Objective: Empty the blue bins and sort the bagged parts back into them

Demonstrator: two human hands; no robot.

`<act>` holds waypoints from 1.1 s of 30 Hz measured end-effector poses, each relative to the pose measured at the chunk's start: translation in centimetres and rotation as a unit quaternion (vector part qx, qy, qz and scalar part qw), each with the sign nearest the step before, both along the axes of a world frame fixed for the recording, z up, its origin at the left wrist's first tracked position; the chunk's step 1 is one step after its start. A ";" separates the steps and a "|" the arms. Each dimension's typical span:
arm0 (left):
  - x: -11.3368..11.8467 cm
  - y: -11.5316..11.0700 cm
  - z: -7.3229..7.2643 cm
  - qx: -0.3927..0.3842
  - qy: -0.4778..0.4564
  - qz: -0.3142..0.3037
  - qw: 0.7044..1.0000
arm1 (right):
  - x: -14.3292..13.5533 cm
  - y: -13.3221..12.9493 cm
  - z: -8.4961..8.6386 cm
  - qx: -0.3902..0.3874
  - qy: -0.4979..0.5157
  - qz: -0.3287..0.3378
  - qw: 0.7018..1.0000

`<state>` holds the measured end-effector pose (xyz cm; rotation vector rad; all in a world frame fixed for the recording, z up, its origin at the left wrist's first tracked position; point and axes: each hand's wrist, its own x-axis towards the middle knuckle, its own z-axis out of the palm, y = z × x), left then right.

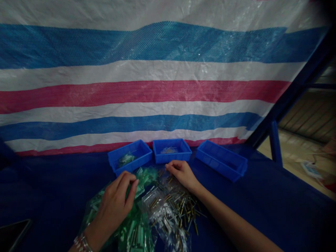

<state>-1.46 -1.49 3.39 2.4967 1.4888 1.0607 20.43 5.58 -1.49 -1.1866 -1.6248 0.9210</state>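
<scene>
My left hand, with a bracelet at the wrist, is above the green plastic bags. Its fingers are curled and the thumb lies close to the index finger; anything pinched there is too small to make out. My right hand is just in front of the middle blue bin, thumb and fingertips drawn together; what they hold, if anything, does not show. Below it lie clear plastic bags and a loose pile of thin brass-coloured and silvery pins. Pale green pieces fill the bags under my left hand.
A left blue bin holds some greenish pieces, the middle one a few thin pieces. To the right stands another blue bin. A striped tarp hangs behind the blue tabletop. A dark flat device lies at the left edge.
</scene>
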 end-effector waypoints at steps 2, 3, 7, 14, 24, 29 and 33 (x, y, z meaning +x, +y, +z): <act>-0.1 0.0 -0.1 -0.005 -0.027 0.030 0.999 | 0.0 0.0 0.0 0.001 0.000 0.001 1.000; -0.1 0.0 0.0 -0.015 -0.039 0.046 0.998 | 0.0 0.0 0.0 0.002 -0.001 0.001 1.000; 0.1 0.2 0.1 -0.092 -0.140 0.114 0.979 | 0.0 0.1 -0.1 0.004 -0.002 -0.002 1.000; 0.5 1.1 -0.2 -0.274 -0.441 0.058 0.853 | 0.0 0.0 0.1 -0.001 0.002 0.001 1.000; 1.0 0.9 0.1 -0.320 -0.474 0.042 0.819 | 0.0 0.1 0.0 0.009 -0.003 -0.001 1.000; 0.9 0.9 -0.1 -0.319 -0.465 0.031 0.825 | 0.0 0.1 0.0 0.000 -0.001 0.002 1.000; 1.2 0.8 0.4 -0.332 -0.483 0.019 0.810 | 0.0 0.1 0.0 0.000 0.000 0.003 1.000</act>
